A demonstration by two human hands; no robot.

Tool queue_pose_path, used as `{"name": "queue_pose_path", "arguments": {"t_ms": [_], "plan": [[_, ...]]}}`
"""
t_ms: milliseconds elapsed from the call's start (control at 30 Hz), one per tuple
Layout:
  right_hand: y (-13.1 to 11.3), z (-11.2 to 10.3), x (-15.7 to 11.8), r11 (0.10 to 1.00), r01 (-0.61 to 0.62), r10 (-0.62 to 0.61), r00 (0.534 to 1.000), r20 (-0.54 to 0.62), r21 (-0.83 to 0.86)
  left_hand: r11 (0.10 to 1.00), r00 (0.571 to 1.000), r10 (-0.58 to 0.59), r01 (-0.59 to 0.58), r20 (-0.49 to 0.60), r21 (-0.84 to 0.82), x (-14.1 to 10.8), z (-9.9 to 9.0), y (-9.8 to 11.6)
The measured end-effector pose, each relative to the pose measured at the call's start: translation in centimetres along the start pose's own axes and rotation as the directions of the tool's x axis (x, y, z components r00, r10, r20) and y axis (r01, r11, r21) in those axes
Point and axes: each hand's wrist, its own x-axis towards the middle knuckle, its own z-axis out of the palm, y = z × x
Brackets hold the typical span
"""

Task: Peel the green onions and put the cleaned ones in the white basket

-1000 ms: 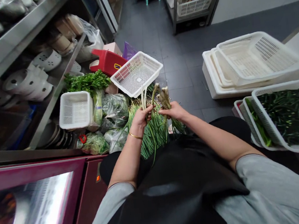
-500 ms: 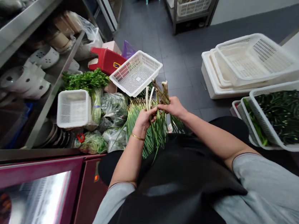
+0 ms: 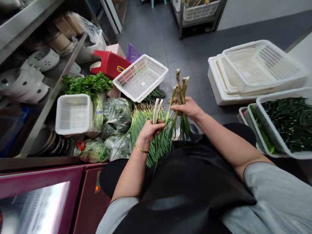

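My left hand [image 3: 149, 130] is closed around a few green onions [image 3: 155, 111] with clean white stems pointing up and green leaves hanging below. My right hand [image 3: 191, 107], to its right, grips a bunch of green onions [image 3: 181, 89] whose upper ends look brownish and dirty. One pale stalk slants between the two hands. Beneath and left of my hands lies a large heap of green onions [image 3: 137, 128], roots facing away from me. Just beyond the heap, a white perforated basket [image 3: 142, 83] rests tilted.
At left are a small white basket [image 3: 73, 113], leafy celery [image 3: 89, 85], bagged vegetables [image 3: 117, 110] and a red stool-like object [image 3: 110, 64]. At right stand stacked white baskets [image 3: 262, 63] and a basket of dark green peppers [image 3: 300, 123]. A metal shelf [image 3: 49, 101] borders the left.
My hands have moved apart. The right hand has shifted right with its bunch of green onions; the left has come slightly down and left with the white-stemmed ones.
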Motion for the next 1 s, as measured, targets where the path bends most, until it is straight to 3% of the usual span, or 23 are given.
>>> {"name": "queue_pose_path", "arguments": {"t_ms": [67, 133, 200, 267, 367, 433, 533, 633, 767, 867, 933, 1000], "plan": [[0.4, 0.4, 0.2, 0.999, -0.036, 0.037, 0.998, -0.048, 0.030, 1.000, 1.000, 0.009, -0.009, 0.013, 0.017, -0.3, 0.2, -0.1], [0.4, 0.0, 0.8, 0.995, -0.009, 0.027, 0.982, -0.188, 0.095, 0.999, 1.000, -0.004, 0.002, 0.026, 0.047, -0.7, 0.1, -0.2], [-0.2, -1.3, 1.4, 0.989, 0.064, -0.020, 0.950, -0.312, 0.134, 0.997, 0.999, -0.028, 0.026, 0.028, 0.072, -1.1, -0.2, -0.6], [-1.0, -2.9, 1.5, 0.986, 0.110, -0.061, 0.934, -0.351, 0.123, 0.996, 0.999, -0.045, 0.044, 0.014, 0.078, -1.3, -0.5, -1.0], [-1.4, -4.6, 0.4, 0.990, 0.097, -0.063, 0.952, -0.301, 0.100, 0.997, 0.999, -0.033, 0.035, -0.039, 0.064, -1.3, -0.4, -1.6], [-0.9, -4.6, -0.7, 0.992, 0.068, -0.045, 0.976, -0.215, 0.101, 0.997, 0.998, -0.013, 0.018, -0.062, 0.077, -1.2, -0.2, -1.8], [0.6, -3.1, -1.8, 0.998, 0.017, -0.010, 0.995, -0.102, 0.067, 0.988, 0.999, -0.015, 0.021, -0.040, 0.154, -1.3, 0.0, -1.5], [1.9, -0.6, -2.1, 0.997, -0.031, 0.039, 0.994, -0.101, 0.077, 0.981, 0.999, -0.036, 0.028, 0.035, 0.193, -1.3, 0.5, -0.8], [2.6, 1.6, -2.2, 0.991, -0.082, 0.087, 0.995, -0.040, 0.106, 0.988, 0.994, 0.033, -0.047, 0.100, 0.145, -0.2, 2.0, 0.3], [2.2, 0.8, -1.5, 0.993, -0.032, 0.054, 0.981, -0.185, 0.116, 0.982, 0.996, 0.038, -0.052, 0.077, 0.181, 0.8, 2.6, 0.5], [1.6, -0.9, -0.4, 0.990, 0.030, 0.021, 0.932, -0.363, 0.136, 0.983, 0.997, 0.021, -0.033, 0.071, 0.182, 0.9, 2.0, 0.5], [1.0, -3.1, 0.6, 0.985, 0.055, 0.027, 0.886, -0.464, 0.163, 0.993, 0.999, 0.041, -0.044, 0.029, 0.108, 0.7, 0.6, 0.6]]}}
